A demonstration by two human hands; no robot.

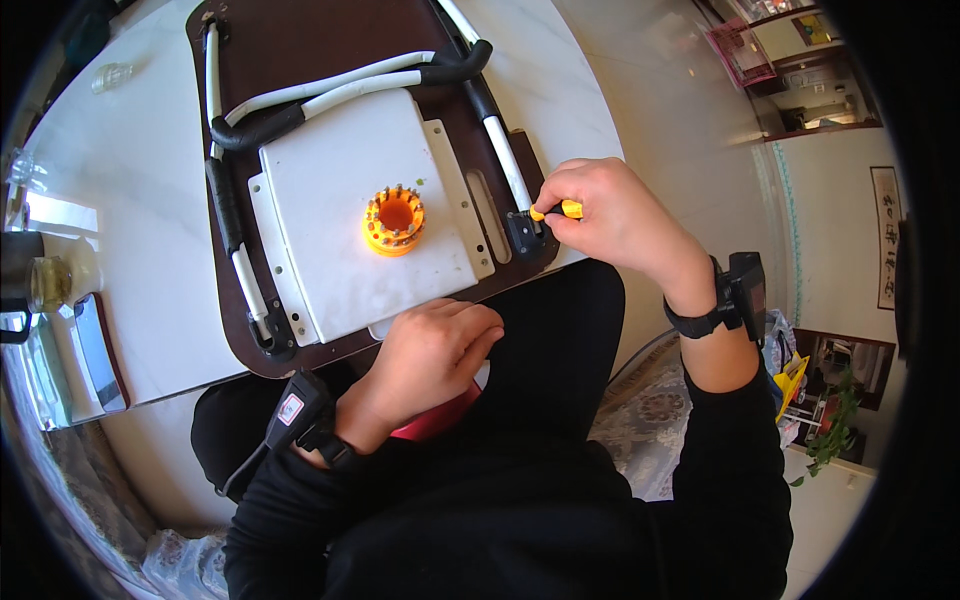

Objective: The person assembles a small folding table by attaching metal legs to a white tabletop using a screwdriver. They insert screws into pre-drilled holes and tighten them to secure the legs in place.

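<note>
My right hand (600, 210) pinches a small yellow and black screwdriver (570, 209). Its tip end is at a black corner bracket (525, 235), where a white tubular leg (508, 165) meets a dark brown board (330, 40) of what looks like an upturned folding table. My left hand (430, 350) is closed at the board's near edge, fingers curled together; whatever they may hold is hidden. Between the legs lies a white flat panel (340, 190) with holed side flanges. On it stands an orange round bit holder (394, 222) ringed with metal screwdriver bits.
Beneath the board is a white marble-look table (150, 180). At its left are a phone (100, 350), a glass jar (48, 285) and a small clear bottle (112, 77). My legs (560, 340) are under the near edge. A plant (835, 430) is at the right.
</note>
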